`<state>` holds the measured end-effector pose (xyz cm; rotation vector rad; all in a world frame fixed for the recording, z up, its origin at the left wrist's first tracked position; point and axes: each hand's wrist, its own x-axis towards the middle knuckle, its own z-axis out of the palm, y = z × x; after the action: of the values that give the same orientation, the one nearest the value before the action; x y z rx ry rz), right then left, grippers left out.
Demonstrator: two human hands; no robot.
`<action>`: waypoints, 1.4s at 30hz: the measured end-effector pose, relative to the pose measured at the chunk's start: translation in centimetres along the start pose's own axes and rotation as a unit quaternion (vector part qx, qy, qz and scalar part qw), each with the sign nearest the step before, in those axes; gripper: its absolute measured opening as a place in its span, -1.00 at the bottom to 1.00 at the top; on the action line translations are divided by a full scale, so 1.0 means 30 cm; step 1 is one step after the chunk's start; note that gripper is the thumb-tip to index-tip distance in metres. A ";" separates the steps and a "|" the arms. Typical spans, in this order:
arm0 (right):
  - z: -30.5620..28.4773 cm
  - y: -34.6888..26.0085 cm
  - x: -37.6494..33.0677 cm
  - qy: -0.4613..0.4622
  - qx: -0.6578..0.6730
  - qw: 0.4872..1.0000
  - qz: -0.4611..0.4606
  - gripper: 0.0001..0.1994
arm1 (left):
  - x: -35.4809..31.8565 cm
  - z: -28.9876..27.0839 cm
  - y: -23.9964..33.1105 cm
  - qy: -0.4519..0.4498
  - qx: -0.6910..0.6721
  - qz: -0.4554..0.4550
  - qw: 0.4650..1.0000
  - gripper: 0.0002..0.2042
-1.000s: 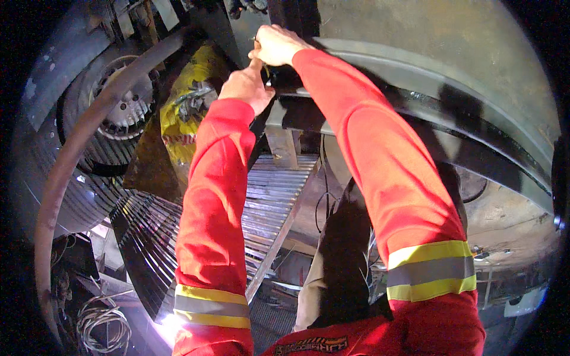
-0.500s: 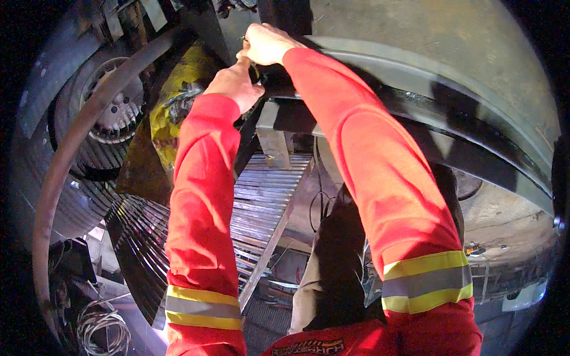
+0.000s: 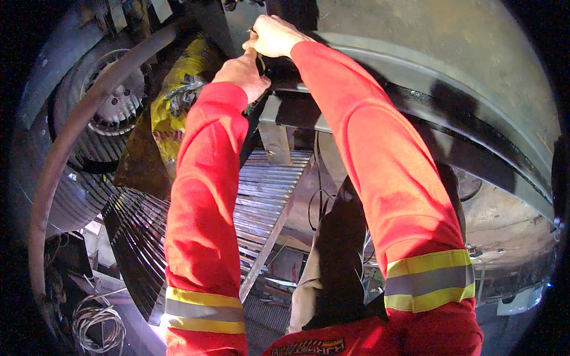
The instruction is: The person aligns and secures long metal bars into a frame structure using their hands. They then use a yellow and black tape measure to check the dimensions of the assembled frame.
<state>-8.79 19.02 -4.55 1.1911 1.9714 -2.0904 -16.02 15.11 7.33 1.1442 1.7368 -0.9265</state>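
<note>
My right hand (image 3: 274,37) is closed near the top of the view, its fingertips bent down at the corner of a dark metal frame (image 3: 300,113). Just below it and to the left, my left hand (image 3: 243,76) is closed too, its index finger reaching up to the right hand's fingers. Between the two hands shows a thin yellowish edge of something small; its kind is hidden by the fingers. Behind the left wrist lies a crumpled yellow sack (image 3: 169,113). A curved metal rim (image 3: 463,98) runs off to the right beneath my right forearm.
A thick brown curved pipe (image 3: 62,148) arches down the left side, past a round ribbed wheel (image 3: 119,101). Slatted metal steps (image 3: 267,190) lie below my arms. A coiled pale cable (image 3: 98,323) rests at lower left. A large metal surface (image 3: 427,35) fills the upper right.
Both hands have shifted slightly up and to the right, staying close together. The fingers keep much the same closed pose.
</note>
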 end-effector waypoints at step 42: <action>0.026 -0.055 0.068 -0.076 -0.059 0.986 0.133 -0.72 | -0.464 0.102 -0.232 0.293 -0.277 0.087 0.911 -0.65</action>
<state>-11.43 19.62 -4.33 1.1615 1.7355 -1.8473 -18.59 5.71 19.85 1.2185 2.1275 0.0657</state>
